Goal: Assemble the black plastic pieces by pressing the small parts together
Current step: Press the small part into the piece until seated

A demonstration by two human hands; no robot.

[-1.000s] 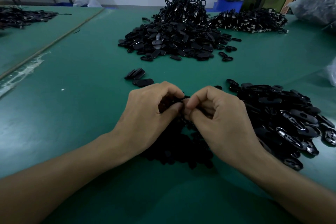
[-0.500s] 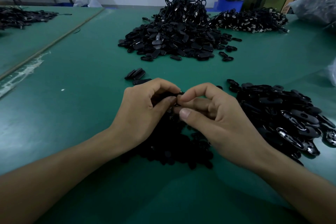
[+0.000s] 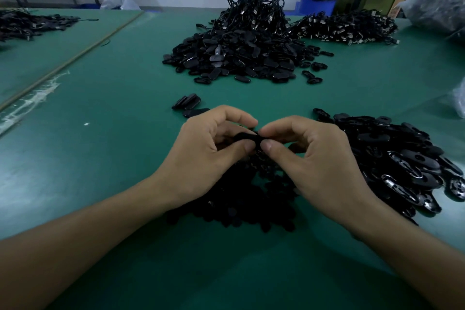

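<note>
1. The small black plastic piece (image 3: pixel 247 136) sits at the centre of the view, just above the tabletop (image 3: pixel 105 153), caught between your two hands where their fingertips meet.
2. Your left hand (image 3: pixel 208 153) pinches its left end between thumb and curled forefinger; most of the piece is hidden by your fingers.
3. Your right hand (image 3: pixel 314 156) pinches the right end the same way, thumb tip touching the piece from the near side, forefinger arched over the top.
4. Directly beneath your hands lies a dark heap of small black parts (image 3: pixel 241 199), partly covered by your wrists.
5. Just to the right, a spread of black oval shells (image 3: pixel 402 158) rests on the tabletop, some showing glossy inner faces.
6. Just beyond your left hand, a few loose oval pieces (image 3: pixel 187 103) lie in a small cluster.
7. Farther off, in the middle, stands a tall pile of black pieces topped with cables (image 3: pixel 246 43).
8. To its right lies a second mound of cables with metal plugs (image 3: pixel 344 27).
9. At far left, another dark pile (image 3: pixel 30 24) sits on a neighbouring green surface.
</note>
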